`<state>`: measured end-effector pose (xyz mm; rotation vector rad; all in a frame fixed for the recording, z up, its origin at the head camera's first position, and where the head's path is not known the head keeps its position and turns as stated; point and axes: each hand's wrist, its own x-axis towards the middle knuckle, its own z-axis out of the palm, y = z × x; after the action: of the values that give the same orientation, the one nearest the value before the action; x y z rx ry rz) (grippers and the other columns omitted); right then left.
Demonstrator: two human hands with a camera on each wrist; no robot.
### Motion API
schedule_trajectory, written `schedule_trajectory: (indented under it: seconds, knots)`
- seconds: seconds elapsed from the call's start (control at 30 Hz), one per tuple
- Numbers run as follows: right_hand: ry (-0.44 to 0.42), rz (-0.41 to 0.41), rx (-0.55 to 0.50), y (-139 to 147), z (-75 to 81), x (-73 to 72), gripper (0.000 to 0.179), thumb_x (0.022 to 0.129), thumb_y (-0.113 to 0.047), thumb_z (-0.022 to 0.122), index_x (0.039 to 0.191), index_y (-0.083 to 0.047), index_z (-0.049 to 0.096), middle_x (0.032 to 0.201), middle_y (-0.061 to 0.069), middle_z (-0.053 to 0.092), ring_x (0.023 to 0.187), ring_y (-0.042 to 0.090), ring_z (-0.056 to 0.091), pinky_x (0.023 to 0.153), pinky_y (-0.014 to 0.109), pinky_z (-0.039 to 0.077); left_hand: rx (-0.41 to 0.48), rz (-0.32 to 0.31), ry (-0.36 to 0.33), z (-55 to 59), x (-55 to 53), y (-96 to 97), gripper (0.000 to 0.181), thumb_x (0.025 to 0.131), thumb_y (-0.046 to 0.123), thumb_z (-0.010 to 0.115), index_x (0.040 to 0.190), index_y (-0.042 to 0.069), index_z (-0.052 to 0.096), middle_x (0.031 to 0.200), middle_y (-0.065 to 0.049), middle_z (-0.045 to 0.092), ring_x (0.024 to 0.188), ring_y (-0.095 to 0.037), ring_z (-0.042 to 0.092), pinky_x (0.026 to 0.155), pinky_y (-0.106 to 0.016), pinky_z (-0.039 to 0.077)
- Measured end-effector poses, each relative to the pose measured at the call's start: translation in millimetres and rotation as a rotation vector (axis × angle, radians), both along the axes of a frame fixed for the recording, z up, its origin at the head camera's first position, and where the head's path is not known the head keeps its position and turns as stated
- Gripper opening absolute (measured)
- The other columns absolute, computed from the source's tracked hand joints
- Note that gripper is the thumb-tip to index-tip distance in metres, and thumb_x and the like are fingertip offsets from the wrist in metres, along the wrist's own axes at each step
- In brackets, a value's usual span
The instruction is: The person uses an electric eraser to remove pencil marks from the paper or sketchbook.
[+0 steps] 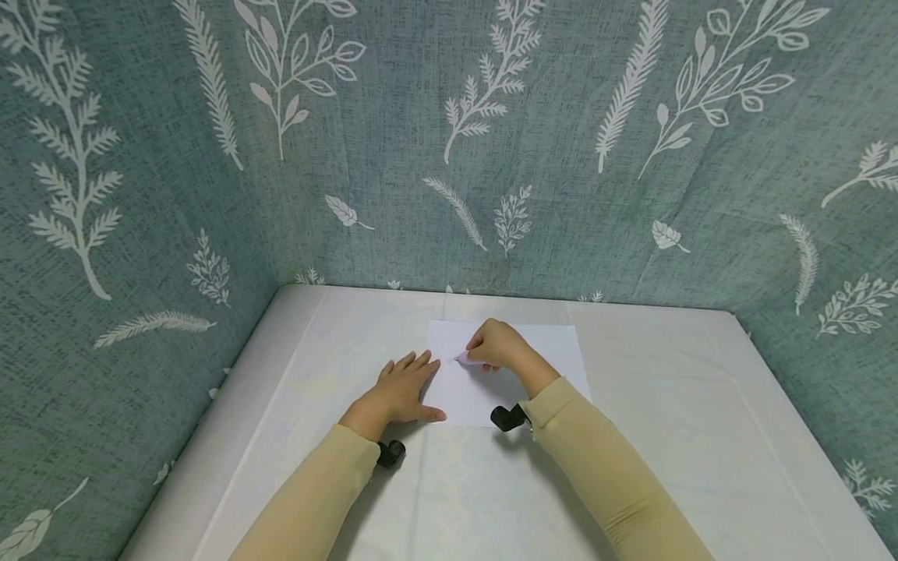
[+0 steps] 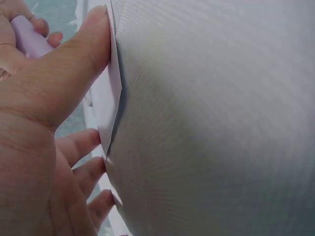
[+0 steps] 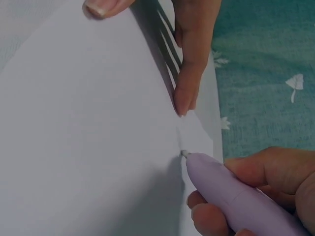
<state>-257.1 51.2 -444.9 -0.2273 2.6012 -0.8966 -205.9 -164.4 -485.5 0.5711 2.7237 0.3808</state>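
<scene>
A sheet of white paper (image 1: 463, 401) lies on the white-covered table. My right hand (image 1: 503, 345) pinches a thick lilac pen (image 3: 221, 189) with a small metal tip, tilted over the paper's upper left part. In the right wrist view the tip touches the sheet, beside a faint short line. My left hand (image 1: 403, 391) rests at the paper's left edge with its fingers spread. Its thumb (image 2: 74, 69) lies on the sheet near the lower left corner, and a fingertip (image 3: 184, 101) is close to the pen tip. The left wrist view also catches part of the pen (image 2: 32, 37).
The table (image 1: 673, 436) has a pale cloth with fold lines. Teal fabric (image 1: 393, 187) with white leaf prints stands behind the table and along both sides. A small black device (image 1: 508, 418) sits at the right wrist, another black device (image 1: 391, 453) at the left.
</scene>
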Motion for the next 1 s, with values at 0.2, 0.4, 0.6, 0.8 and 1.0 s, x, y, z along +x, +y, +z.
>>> schedule_trajectory:
  seconds: [0.2,0.4,0.6,0.8,1.0]
  knots:
    - [-0.001,0.02,0.0,-1.1,-1.3,0.0,0.015,0.089,-0.019,0.077,0.098,-0.008,0.08,0.075,0.005,0.073,0.059,0.016,0.065,0.054,0.029,0.055,0.006,-0.001,0.003,0.5,0.6,-0.3,0.102,0.078,0.061,0.077,0.158,0.016,0.033,0.166,-0.009,0.02,0.152,-0.036,0.013,0.118,-0.061,0.012]
    - [0.012,-0.003,0.016,-2.0,-1.0,-0.8,0.016,0.089,-0.02,0.077,0.098,-0.007,0.08,0.074,0.006,0.072,0.059,0.017,0.065,0.056,0.032,0.056,0.003,-0.002,0.0,1.3,0.5,-1.1,0.102,0.078,0.061,0.077,0.158,0.016,0.033,0.166,-0.008,0.019,0.152,-0.035,0.013,0.119,-0.061,0.011]
    - [-0.005,0.011,0.011,-2.8,-0.2,-0.2,0.015,0.089,-0.019,0.077,0.099,-0.007,0.08,0.075,0.005,0.073,0.061,0.018,0.067,0.055,0.03,0.055,0.008,-0.003,-0.003,3.3,0.9,-1.7,0.102,0.079,0.061,0.077,0.158,0.015,0.032,0.166,-0.009,0.019,0.152,-0.035,0.013,0.119,-0.061,0.011]
    - [0.009,-0.005,0.021,-2.6,-0.5,-1.5,0.016,0.09,-0.02,0.076,0.1,-0.008,0.08,0.075,0.006,0.073,0.06,0.017,0.066,0.056,0.032,0.056,0.006,-0.006,-0.002,4.3,1.5,-1.3,0.102,0.078,0.061,0.077,0.158,0.015,0.033,0.166,-0.009,0.02,0.152,-0.036,0.014,0.119,-0.061,0.012]
    - [0.0,0.012,0.007,-3.5,-1.7,-0.6,0.014,0.089,-0.019,0.077,0.097,-0.008,0.08,0.073,0.005,0.072,0.059,0.017,0.066,0.054,0.029,0.054,-0.003,-0.01,-0.008,4.1,2.7,-1.5,0.102,0.079,0.062,0.076,0.158,0.016,0.032,0.166,-0.008,0.019,0.152,-0.035,0.013,0.119,-0.061,0.012]
